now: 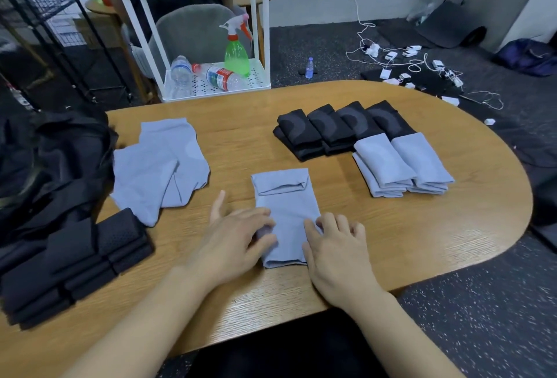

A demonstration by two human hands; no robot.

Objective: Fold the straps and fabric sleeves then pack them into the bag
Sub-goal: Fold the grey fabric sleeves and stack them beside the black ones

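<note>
A light blue fabric sleeve (286, 212) lies flat on the wooden table (422, 242) in front of me, its far end folded over. My left hand (238, 236) rests on its left edge, fingers curled over the fabric. My right hand (334, 245) presses its right edge with relaxed fingers. Unfolded blue sleeves (162, 166) lie to the left. Folded blue sleeves (404, 163) and folded black sleeves (340, 127) are lined up at the right. Folded black straps (72, 263) are stacked at the near left, beside the black bag (45, 166).
A white cart (193, 31) with bottles and a green spray bottle (237, 52) stands behind the table. Cables and chargers (407, 61) lie on the dark floor at the right. The table's rounded end is at the right.
</note>
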